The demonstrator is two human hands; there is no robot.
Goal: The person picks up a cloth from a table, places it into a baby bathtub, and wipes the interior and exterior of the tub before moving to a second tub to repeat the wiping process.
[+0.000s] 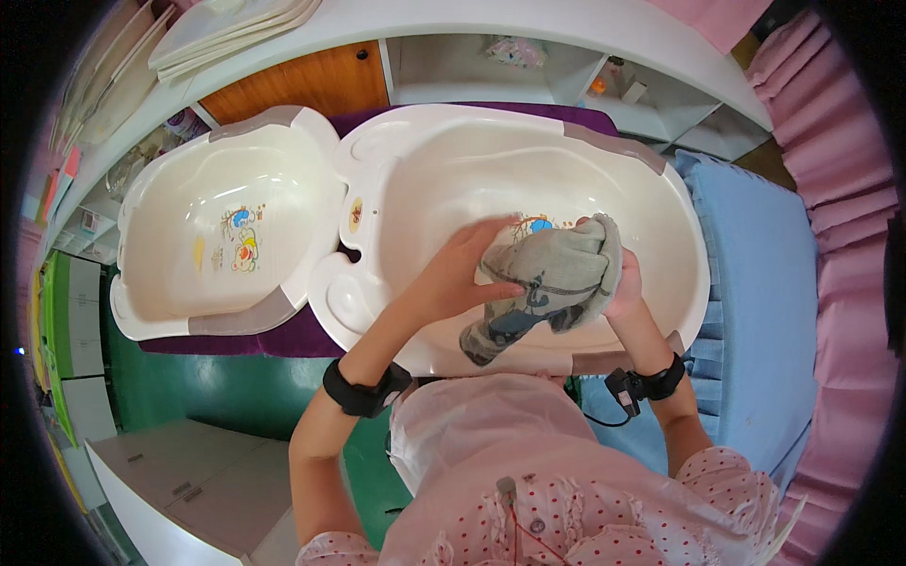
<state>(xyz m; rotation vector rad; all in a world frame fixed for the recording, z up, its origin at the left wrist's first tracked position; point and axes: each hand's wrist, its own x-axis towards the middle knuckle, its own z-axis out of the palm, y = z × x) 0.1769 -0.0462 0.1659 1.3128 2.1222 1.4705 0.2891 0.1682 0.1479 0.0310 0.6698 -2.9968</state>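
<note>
A grey cloth garment with dark blue printed patches (pixel 543 274) is bunched up over the larger white baby bathtub (pixel 425 179). Its exact kind is hard to make out; a narrow end hangs down to the lower left. My right hand (pixel 623 288) grips the gathered edge on the right, its fingers partly hidden behind the cloth. At the garment's left side is my left hand (pixel 462 269), open, fingers stretched out and thumb lying against the fabric. Inside the tub, a printed cartoon picture shows partly behind the garment.
A second white baby tub (pixel 179 236) stands close on the left, both on a purple cloth (pixel 274 341). White shelving (pixel 453 71) runs behind. Blue padded covering (pixel 755 311) and pink curtains (pixel 859 236) border the right. A grey-fronted cabinet (pixel 208 481) stands lower left.
</note>
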